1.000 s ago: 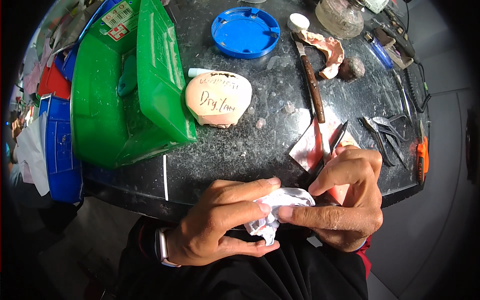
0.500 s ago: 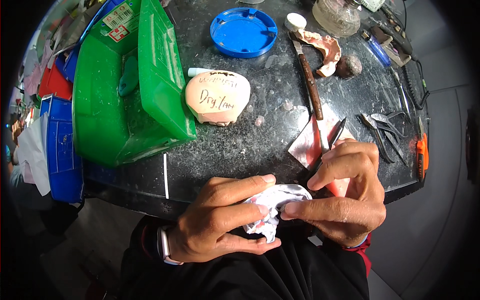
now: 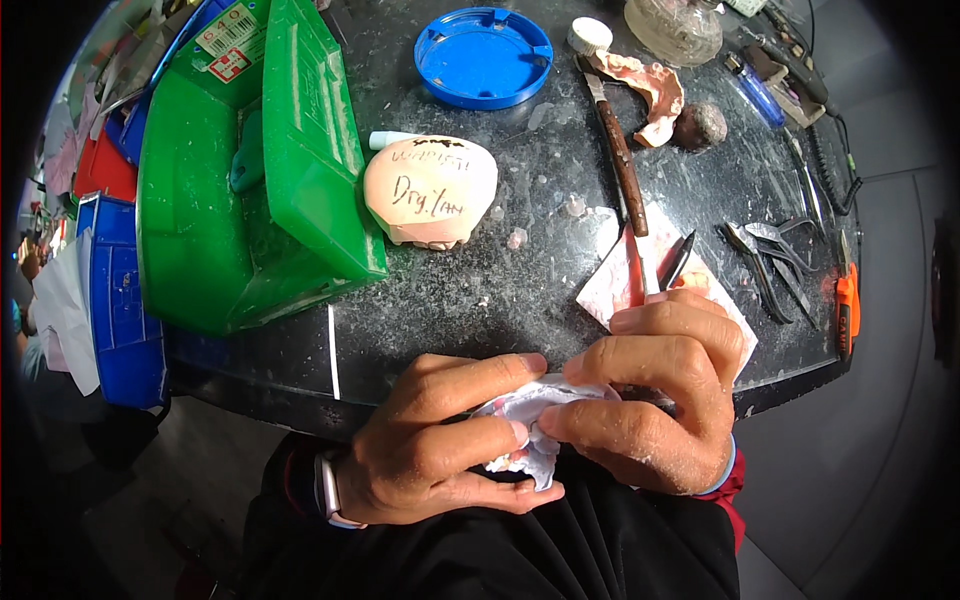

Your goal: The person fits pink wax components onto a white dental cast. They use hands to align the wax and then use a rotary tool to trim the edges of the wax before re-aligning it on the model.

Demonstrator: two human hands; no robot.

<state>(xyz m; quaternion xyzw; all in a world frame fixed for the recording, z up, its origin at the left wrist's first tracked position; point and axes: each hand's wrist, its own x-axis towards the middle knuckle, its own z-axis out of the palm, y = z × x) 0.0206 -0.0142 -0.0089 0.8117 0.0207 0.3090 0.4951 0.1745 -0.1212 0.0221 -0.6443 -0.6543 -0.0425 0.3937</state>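
My left hand (image 3: 430,440) is closed around a small whitish, arch-shaped piece (image 3: 535,405) with an uneven edge and pink patches, which looks like a dental mould. The thumb and forefinger of my right hand (image 3: 660,400) pinch its right side. Just past my right hand, a brown-handled wax knife (image 3: 620,170) and a dark pointed pen-like tool (image 3: 680,255) lie over a pinkish-stained white sheet (image 3: 720,305). The fingers hide the lower ends of both tools and much of the piece.
A green bin (image 3: 200,200) stands at left beside a blue bin (image 3: 125,300). Near it sits a cream dental cast (image 3: 430,190) with handwriting. A blue lid (image 3: 484,58), a pink arch-shaped piece (image 3: 655,95), pliers (image 3: 755,270) and an orange-handled cutter (image 3: 848,300) lie farther out.
My right hand has shifted left, bringing its forefinger onto the piece's upper edge. More of the stained sheet shows beside it. The piece is slightly tilted differently.
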